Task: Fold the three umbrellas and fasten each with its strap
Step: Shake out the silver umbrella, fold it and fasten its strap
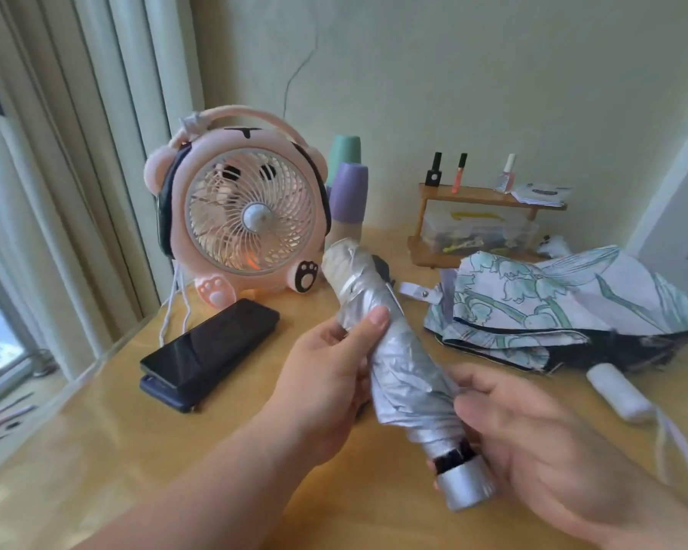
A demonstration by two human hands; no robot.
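Head view: both grips curl round the silver umbrella (406, 363), mid-frame above the table (136, 450); left hand (326, 387) on canopy, right hand (541, 450) at handle. It looks rolled and strapped. Next, likely the floral umbrella (533, 303), lying loose at right.

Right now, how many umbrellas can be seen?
2: the silver umbrella in the left hand and right hand; the floral umbrella loose on the table at right. Another may be hidden.
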